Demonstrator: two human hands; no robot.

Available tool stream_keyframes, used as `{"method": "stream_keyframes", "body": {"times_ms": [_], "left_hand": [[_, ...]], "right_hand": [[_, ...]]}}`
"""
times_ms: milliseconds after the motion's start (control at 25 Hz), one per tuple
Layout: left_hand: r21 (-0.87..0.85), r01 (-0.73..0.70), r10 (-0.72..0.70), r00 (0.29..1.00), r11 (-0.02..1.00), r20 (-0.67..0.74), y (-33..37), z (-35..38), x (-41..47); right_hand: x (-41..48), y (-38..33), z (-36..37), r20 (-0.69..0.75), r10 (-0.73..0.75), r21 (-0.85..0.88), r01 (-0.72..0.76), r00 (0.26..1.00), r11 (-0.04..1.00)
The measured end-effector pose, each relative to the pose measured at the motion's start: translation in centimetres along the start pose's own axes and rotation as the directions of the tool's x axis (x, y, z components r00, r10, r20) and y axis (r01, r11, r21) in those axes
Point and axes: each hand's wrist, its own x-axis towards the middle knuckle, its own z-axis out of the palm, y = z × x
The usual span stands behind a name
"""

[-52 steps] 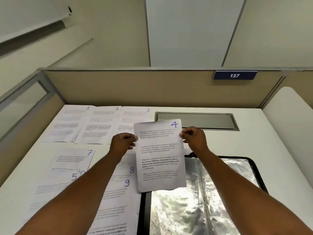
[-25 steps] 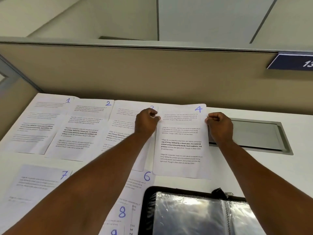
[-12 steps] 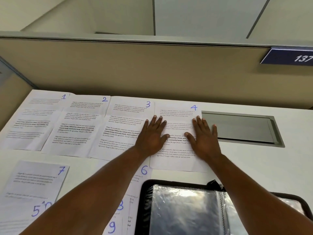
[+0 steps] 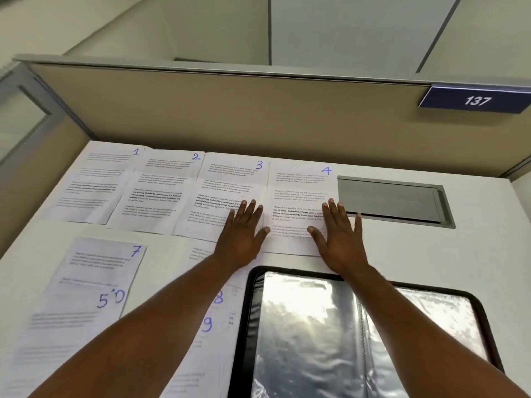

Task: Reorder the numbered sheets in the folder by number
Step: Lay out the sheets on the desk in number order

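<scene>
While my left hand (image 4: 240,237) lies flat, fingers spread, across sheet 3 (image 4: 227,191) | right hand (image 4: 339,242) flat, gripping nothing, on sheet 4 (image 4: 298,191) | folder (image 4: 250,326) nearer me.

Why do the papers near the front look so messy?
Sheets 1 to 4 sit neatly in the back row. In front, sheets 7, 5, 8 and 9 overlap, unsorted, not yet in order.

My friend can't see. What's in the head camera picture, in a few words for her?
Two bare hands, left hand and right hand, press flat on the white printed sheet numbered 4, last in a row of sheets 1 to 4 on a white desk. Nearer lie more numbered sheets and an open black folder of shiny plastic sleeves.
</scene>
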Motion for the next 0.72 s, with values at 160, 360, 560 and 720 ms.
{"method": "stream_keyframes", "body": {"times_ms": [160,360,560,720], "left_hand": [[-0.003,0.058,-0.058,0.998,0.998,-0.023,-0.8,0.3,-8.9],[0.030,0.067,-0.068,0.997,0.997,0.027,-0.3,1.2,-19.3],[0.057,0.082,-0.084,0.996,0.995,0.039,0.5,2.6,-27.1],[0.057,0.138,-0.140,0.990,0.989,0.032,0.9,2.4,-30.7]], "right_hand": [[-6.5,-2.6,-0.5,0.004,-0.013,0.040,0.013,1.000,0.999],[-14.5,-5.8,1.4,0.039,-0.046,0.067,0.043,0.998,0.997],[-21.7,-9.3,2.5,0.125,-0.077,0.098,0.065,0.989,0.993],[-24.9,-11.5,3.7,0.128,-0.129,0.113,0.115,0.983,0.987]]}}
